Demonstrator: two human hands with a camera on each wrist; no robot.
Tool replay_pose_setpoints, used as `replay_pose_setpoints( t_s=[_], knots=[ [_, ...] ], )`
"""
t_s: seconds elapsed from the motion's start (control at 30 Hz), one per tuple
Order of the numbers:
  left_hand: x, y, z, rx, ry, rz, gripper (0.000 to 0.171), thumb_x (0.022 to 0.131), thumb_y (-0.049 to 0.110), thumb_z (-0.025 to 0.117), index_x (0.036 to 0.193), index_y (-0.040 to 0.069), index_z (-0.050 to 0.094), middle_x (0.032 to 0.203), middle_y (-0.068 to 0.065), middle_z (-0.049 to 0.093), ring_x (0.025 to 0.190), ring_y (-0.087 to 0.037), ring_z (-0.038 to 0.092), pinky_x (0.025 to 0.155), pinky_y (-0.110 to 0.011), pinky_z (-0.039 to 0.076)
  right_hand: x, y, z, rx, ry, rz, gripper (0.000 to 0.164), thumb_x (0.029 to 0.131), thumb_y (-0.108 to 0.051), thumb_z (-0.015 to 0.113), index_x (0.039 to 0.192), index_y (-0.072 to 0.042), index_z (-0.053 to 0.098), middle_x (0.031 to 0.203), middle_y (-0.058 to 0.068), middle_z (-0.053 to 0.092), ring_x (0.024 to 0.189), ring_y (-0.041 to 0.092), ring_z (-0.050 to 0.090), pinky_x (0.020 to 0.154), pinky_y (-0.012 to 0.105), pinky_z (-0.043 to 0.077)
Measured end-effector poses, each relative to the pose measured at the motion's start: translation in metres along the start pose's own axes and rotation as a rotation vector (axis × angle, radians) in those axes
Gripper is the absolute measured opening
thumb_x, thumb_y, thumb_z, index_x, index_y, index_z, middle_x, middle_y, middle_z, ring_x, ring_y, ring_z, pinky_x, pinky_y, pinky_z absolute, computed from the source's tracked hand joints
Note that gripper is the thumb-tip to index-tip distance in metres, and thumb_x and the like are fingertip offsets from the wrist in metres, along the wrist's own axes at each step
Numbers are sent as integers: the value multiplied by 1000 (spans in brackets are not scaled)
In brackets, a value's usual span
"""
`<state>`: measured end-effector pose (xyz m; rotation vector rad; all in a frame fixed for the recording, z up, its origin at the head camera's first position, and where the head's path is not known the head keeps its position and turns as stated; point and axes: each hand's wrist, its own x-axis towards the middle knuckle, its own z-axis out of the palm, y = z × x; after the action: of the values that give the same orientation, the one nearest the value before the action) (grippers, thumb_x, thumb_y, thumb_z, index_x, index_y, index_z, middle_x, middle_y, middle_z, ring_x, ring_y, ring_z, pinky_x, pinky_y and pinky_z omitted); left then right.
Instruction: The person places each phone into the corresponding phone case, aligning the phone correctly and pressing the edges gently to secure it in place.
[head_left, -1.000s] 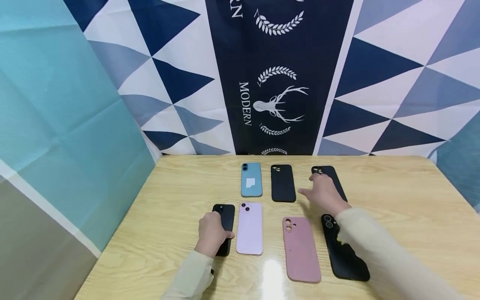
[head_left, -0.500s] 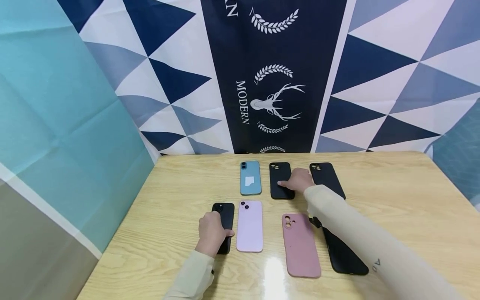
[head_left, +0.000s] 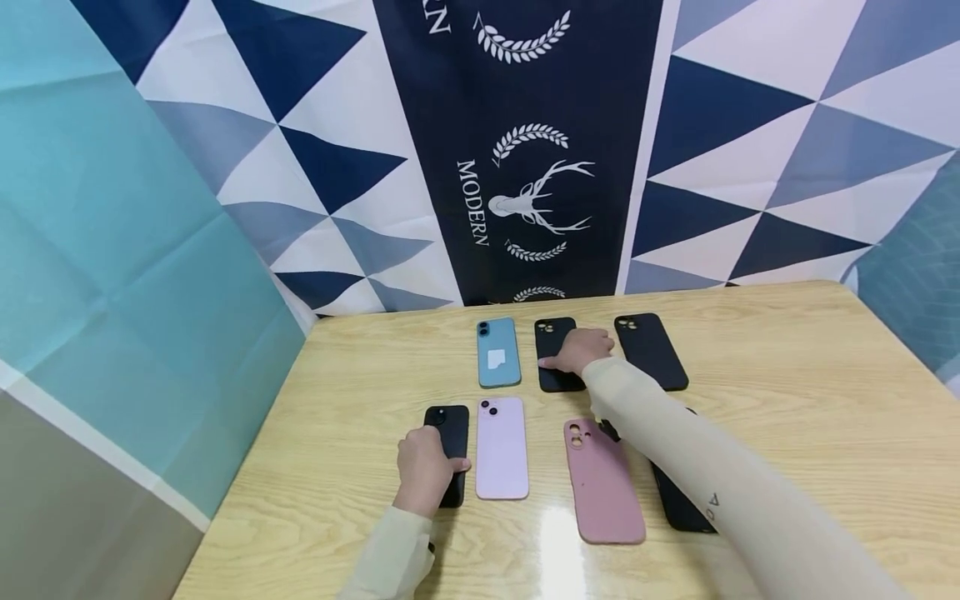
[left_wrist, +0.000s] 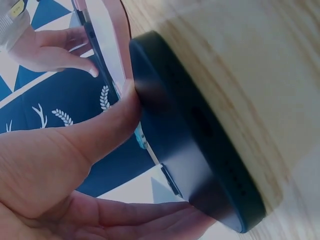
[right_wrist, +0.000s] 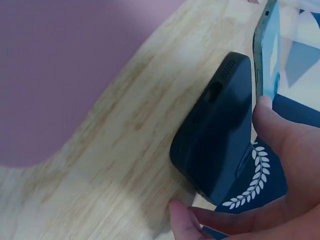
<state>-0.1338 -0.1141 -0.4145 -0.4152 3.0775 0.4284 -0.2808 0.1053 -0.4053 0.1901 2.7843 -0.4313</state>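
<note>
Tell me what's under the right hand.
The black case beside the blue phone. The head view shows its camera cutouts and lower edge; the right hand covers part of its right side there. What lies beneath the case is hidden.

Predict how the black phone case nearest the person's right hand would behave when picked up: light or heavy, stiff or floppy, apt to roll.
The black phone case is probably light: tan shows through its camera openings, suggesting no phone inside. It likely stays stiff, since its walls stand without sagging. Lying flat, with a broad back, it seems unlikely to roll.
</note>
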Motion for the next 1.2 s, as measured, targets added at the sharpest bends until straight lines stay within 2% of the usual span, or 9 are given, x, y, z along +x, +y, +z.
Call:
replay_pose_setpoints(
  t_s=[0.17, 0.33, 0.53, 0.63, 0.8, 0.93, 1.03, 1.13, 1.2],
  knots=[
    [-2, 3, 3, 35, 4, -2, 52, 64, 36, 88, 88, -7, 70, 85, -22, 68, 82, -37, 63, 66, -39, 58, -3, -1, -1, 19, 20, 7, 80, 79, -53, 73, 123, 11, 55, 114, 34, 49, 104, 39, 46, 76, 41, 50],
    [-2, 5, 3, 77, 12, 9, 60, 65, 40, 86, 93, -9, 67, 85, -21, 64, 83, -34, 60, 70, -38, 57, 2, 5, -4, 43, 30, -15, 80, 78, -48, 75, 127, 11, 52, 119, 35, 48, 108, 42, 47, 81, 43, 49],
    [-1, 2, 2, 177, 31, 75, 65, 65, 48, 83, 93, -9, 66, 79, -16, 62, 80, -29, 57, 80, -39, 49, 4, 20, -3, 224, 89, -53, 67, 76, -36, 81, 118, 10, 57, 117, 30, 58, 107, 43, 56, 91, 48, 51],
    [1, 1, 1, 161, 20, 74, 65, 64, 48, 84, 91, -8, 65, 79, -16, 61, 81, -29, 55, 81, -40, 46, 6, 28, -2, 307, 106, -47, 65, 74, -32, 83, 115, 11, 57, 114, 29, 59, 106, 41, 58, 92, 48, 52],
    [5, -3, 0, 67, -1, 57, 64, 62, 44, 87, 92, -8, 66, 83, -18, 61, 84, -31, 51, 81, -42, 42, 10, 39, -6, 440, 61, 13, 76, 74, -25, 83, 127, 15, 47, 125, 33, 51, 112, 40, 51, 99, 47, 48],
    [5, -10, 0, -45, -30, -2, 67, 59, 41, 90, 97, -7, 65, 90, -21, 61, 89, -35, 51, 76, -43, 49, 14, 46, -5, 514, -5, 87, 82, 74, -19, 83, 136, 13, 39, 120, 29, 50, 85, 27, 53, 74, 35, 52],
    [2, -16, -1, -108, -48, -48, 70, 56, 40, 92, 99, -7, 64, 92, -22, 62, 89, -37, 54, 69, -44, 53, 15, 46, -2, 535, -58, 123, 81, 73, -17, 83, 136, 12, 40, 104, 21, 48, 60, 17, 45, 52, 25, 41],
    [0, -21, -3, -139, -62, -53, 70, 54, 37, 94, 99, -7, 64, 89, -21, 64, 83, -34, 58, 66, -43, 54, 13, 47, 0, 562, -94, 130, 80, 75, -15, 81, 137, 12, 39, 104, 19, 47, 58, 15, 44, 48, 22, 37],
    [0, -22, -7, -166, -69, -44, 68, 54, 33, 94, 98, -7, 63, 87, -20, 64, 78, -31, 58, 64, -41, 53, 12, 48, -2, 570, -104, 125, 79, 76, -15, 80, 138, 12, 37, 113, 23, 49, 71, 19, 50, 51, 21, 40]
  ],
)
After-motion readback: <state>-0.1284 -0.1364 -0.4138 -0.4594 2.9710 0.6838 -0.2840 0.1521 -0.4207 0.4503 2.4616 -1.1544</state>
